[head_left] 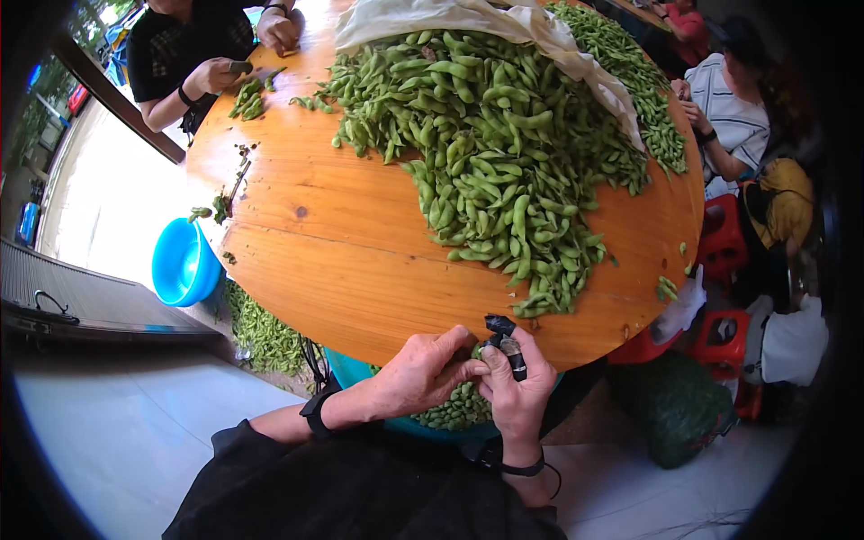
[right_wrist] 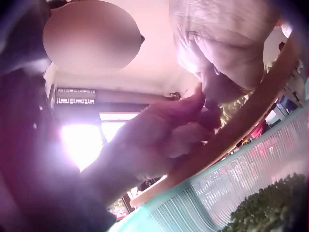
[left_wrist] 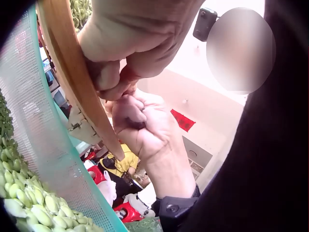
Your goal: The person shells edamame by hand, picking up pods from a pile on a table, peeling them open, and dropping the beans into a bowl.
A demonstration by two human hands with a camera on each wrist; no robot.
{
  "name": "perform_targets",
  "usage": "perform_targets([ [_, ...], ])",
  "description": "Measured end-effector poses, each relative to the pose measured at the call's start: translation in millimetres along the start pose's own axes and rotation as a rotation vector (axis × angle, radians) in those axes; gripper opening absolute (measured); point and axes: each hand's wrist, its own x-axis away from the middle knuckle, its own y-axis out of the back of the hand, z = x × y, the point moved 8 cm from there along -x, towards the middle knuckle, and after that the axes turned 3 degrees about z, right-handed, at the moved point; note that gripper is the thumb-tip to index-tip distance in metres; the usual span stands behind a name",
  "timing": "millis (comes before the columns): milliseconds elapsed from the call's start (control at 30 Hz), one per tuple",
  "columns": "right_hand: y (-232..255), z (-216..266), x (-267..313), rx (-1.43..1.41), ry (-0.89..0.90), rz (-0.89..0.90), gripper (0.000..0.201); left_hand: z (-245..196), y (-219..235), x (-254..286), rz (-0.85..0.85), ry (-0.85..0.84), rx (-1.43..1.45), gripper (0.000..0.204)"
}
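Note:
Just over the table's near edge, my left hand [head_left: 423, 371] and right hand [head_left: 522, 382] meet at the fingertips. Between them shows a bit of a green soybean pod [head_left: 478, 352], pinched by both hands and mostly covered by fingers. Black wrapping [head_left: 517, 362] goes round digits of the right hand. Directly beneath is a teal mesh basket [left_wrist: 55, 104] holding shelled green beans [left_wrist: 43, 205]. A large heap of soybean pods [head_left: 495, 162] lies on the round wooden table [head_left: 333, 261] ahead. Both wrist views show the curled fingers close together, hiding the pod.
Across the table, a person [head_left: 193, 63] handles pods; another person [head_left: 733, 117] sits at the right. A pale cloth [head_left: 432, 20] borders the heap. A blue basin [head_left: 183, 261] stands left, near pods on the floor [head_left: 261, 333]. Red stools [head_left: 722, 236] and a dark green sack [head_left: 670, 409] stand right.

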Motion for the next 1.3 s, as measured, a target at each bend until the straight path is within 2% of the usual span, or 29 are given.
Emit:
perform_targets([
  [67,-4,-13,-2,-0.293,-0.298,0.114,0.026,1,-1,0,0.026,0.006,-0.074,0.022],
  [100,-4,-17,-3,-0.336,-0.334,0.164,0.029,2,-1,0,0.031,-0.016,-0.05,0.022],
  [133,0,-19,-5,-0.335,-0.336,0.163,0.029,2,0,1,0.035,-0.036,-0.027,0.023],
  [167,-3,-22,-6,-0.45,-0.372,0.221,0.03,0,4,1,0.035,-0.036,-0.027,0.023],
  [233,-11,-22,-7,-0.596,-0.426,0.3,0.033,7,2,1,0.163,0.125,0.277,0.023],
  [267,-13,-22,-7,-0.596,-0.425,0.302,0.033,5,2,1,0.161,0.124,0.276,0.023],
  [333,-13,-23,-7,-0.556,-0.418,0.25,0.032,4,3,1,0.108,0.149,0.325,0.024],
  [467,-13,-23,-7,-0.541,-0.414,0.242,0.032,-2,4,2,-0.03,0.038,0.111,0.02],
  [533,-16,-25,-6,-0.603,-0.427,0.289,0.033,-2,0,3,-0.041,0.033,0.138,0.018],
  [567,-17,-24,-5,-0.603,-0.426,0.289,0.033,3,-1,3,-0.066,0.092,0.214,0.019],
  [633,-18,-22,-6,-0.572,-0.392,0.17,0.031,7,-1,3,-0.094,0.149,0.287,0.02],
  [667,-25,-23,-5,-0.573,-0.39,0.174,0.031,12,-2,3,-0.104,0.214,0.487,0.017],
  [700,-27,-16,-5,-0.492,-0.264,0.154,0.031,16,-5,3,-0.114,0.279,0.69,0.015],
  [733,-26,-9,-6,-0.411,-0.139,0.133,0.031,13,-3,3,-0.117,0.279,0.688,0.015],
  [800,-24,-4,-7,-0.312,-0.095,0.144,0.03,12,-5,3,-0.118,0.32,0.908,0.017],
  [833,-21,-1,-7,-0.225,-0.051,0.137,0.03,13,-4,2,-0.118,0.319,0.909,0.017],
  [867,-18,2,-8,-0.136,-0.008,0.13,0.029,12,-5,1,-0.046,0.284,0.91,0.017],
  [900,-15,4,-8,-0.135,-0.008,0.13,0.029,10,-6,1,0.024,0.25,0.909,0.018],
  [933,-11,5,-7,-0.101,-0.034,0.139,0.029,13,-3,1,0.025,0.25,0.91,0.018],
  [1000,-3,4,-8,-0.067,-0.064,0.143,0.028,16,2,2,0.09,0.235,0.542,0.019],
  [1067,-2,14,-9,0.264,0.098,0.209,0.03,11,4,3,0.08,0.237,0.464,0.014],
  [1133,-1,19,-8,0.348,0.141,0.196,0.031,0,8,2,0.092,0.132,0.156,0.012],
  [1200,-6,37,-4,0.544,0.347,0.205,0.031,2,11,1,0.071,0.164,0.137,0.013],
  [1300,-8,42,-4,0.54,0.358,0.245,0.032,1,12,0,0.105,0.193,0.041,0.014],
])
